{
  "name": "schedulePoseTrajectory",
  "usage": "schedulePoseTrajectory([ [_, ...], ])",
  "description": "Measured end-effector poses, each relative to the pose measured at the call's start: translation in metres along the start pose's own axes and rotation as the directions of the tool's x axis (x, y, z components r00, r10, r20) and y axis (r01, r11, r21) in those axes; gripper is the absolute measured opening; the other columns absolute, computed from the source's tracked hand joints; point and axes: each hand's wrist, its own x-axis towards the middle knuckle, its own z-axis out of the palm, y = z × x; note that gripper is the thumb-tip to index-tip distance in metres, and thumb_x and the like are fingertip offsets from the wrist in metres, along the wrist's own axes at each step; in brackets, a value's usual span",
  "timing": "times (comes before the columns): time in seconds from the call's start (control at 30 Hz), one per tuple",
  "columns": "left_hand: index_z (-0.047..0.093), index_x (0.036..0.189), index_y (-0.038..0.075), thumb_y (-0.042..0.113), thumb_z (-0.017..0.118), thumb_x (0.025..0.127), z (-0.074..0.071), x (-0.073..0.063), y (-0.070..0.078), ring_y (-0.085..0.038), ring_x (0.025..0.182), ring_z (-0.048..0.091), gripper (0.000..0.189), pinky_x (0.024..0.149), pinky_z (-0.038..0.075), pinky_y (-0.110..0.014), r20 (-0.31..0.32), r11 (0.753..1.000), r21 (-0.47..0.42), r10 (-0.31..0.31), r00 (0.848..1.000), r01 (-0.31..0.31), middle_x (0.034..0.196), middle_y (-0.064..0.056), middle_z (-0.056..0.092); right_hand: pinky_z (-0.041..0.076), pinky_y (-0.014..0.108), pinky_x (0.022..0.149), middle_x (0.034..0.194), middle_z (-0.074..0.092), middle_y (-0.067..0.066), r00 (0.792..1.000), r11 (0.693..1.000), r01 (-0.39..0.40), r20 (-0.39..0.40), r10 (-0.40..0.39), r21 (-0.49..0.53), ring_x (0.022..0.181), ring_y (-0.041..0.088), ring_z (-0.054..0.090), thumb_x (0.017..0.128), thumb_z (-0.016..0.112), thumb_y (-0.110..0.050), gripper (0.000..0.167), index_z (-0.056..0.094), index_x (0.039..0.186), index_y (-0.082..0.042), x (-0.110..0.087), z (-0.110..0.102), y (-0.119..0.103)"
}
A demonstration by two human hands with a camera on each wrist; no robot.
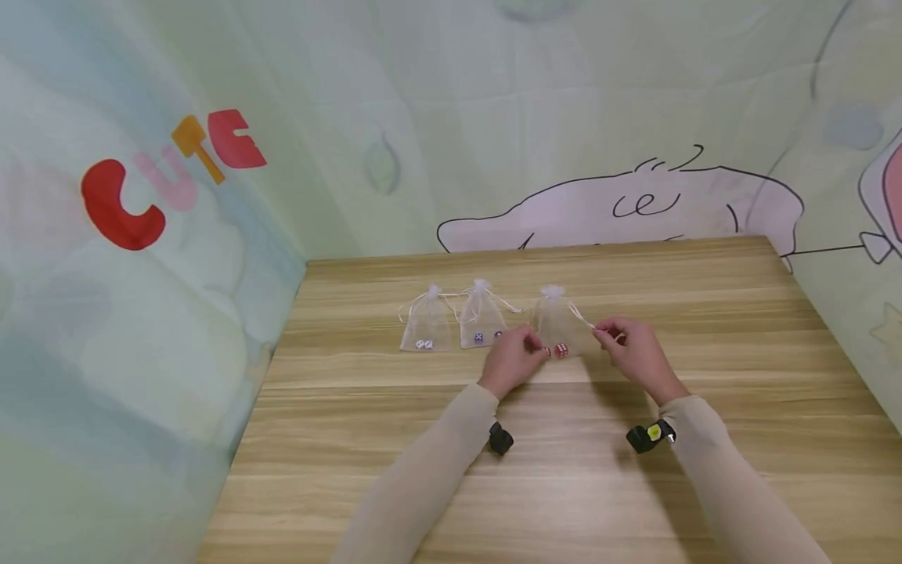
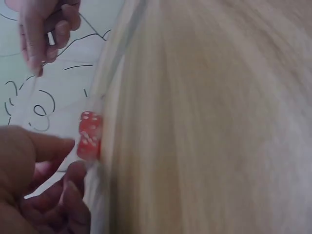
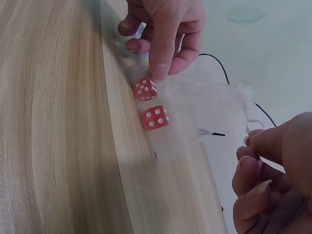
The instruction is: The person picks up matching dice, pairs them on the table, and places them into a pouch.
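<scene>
A sheer white organza drawstring bag (image 1: 554, 317) lies at the right end of a row of three, with two red dice (image 3: 155, 117) inside along its bottom edge. My left hand (image 1: 515, 360) pinches this bag's lower left corner, close beside the dice. Between the thumb and a fingertip of my right hand (image 1: 634, 354) is the bag's drawstring (image 3: 254, 122), drawn out to the right. The bag's neck is gathered. In the left wrist view the dice (image 2: 89, 134) sit just past the left fingertips.
Left of it lie two similar bags: a middle one (image 1: 481, 313) with blue dice, partly covered by my left hand, and a left one (image 1: 428, 325) with white dice. They rest on a wood-grain table (image 1: 564, 486) against a printed cloth backdrop (image 1: 451, 117).
</scene>
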Motion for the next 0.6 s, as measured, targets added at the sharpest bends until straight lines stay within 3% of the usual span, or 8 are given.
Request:
schedulePoseTrajectory([
  [0.1,0.069,0.086,0.014,0.019,0.076,0.086,0.006,0.004,0.001,-0.009,0.073,0.058,0.008,0.066,0.047,-0.025,-0.025,1.000,0.001,-0.008,1.000,0.008,0.080,0.007,0.064,0.046,0.026,0.049,0.091,0.066,0.018,1.000,1.000,-0.006,-0.001,0.006,0.000,0.063,0.018,0.054,0.101,0.059,-0.013,0.024,0.067,0.112,0.006,-0.002,-0.001,0.001],
  [0.27,0.073,0.091,0.012,0.014,0.071,0.088,0.012,0.014,0.002,-0.008,0.075,0.060,0.003,0.069,0.049,-0.025,-0.045,1.000,0.004,-0.006,0.999,0.006,0.082,0.007,0.067,0.046,0.026,0.049,0.098,0.063,0.017,1.000,1.000,-0.013,-0.003,0.013,0.014,0.061,0.017,0.054,0.101,0.058,-0.013,0.029,0.064,0.121,0.007,-0.008,-0.003,0.003],
  [0.47,0.074,0.091,0.014,0.016,0.069,0.090,0.012,0.031,0.004,-0.012,0.082,0.062,0.005,0.073,0.050,-0.028,-0.025,0.995,0.100,-0.014,1.000,0.017,0.088,0.005,0.068,0.044,0.024,0.047,0.096,0.063,0.017,1.000,1.000,0.004,-0.023,-0.003,0.025,0.058,0.015,0.052,0.098,0.059,-0.005,0.023,0.065,0.116,0.009,-0.010,-0.001,0.010],
  [0.6,0.074,0.091,0.014,0.017,0.070,0.089,0.012,0.033,0.005,-0.016,0.086,0.060,0.005,0.076,0.050,-0.032,-0.006,0.987,0.153,-0.053,0.999,0.053,0.094,0.001,0.065,0.046,0.024,0.051,0.095,0.065,0.018,1.000,1.000,0.016,-0.022,-0.016,0.021,0.062,0.015,0.052,0.097,0.060,-0.002,0.020,0.067,0.112,0.009,-0.011,0.003,0.016],
])
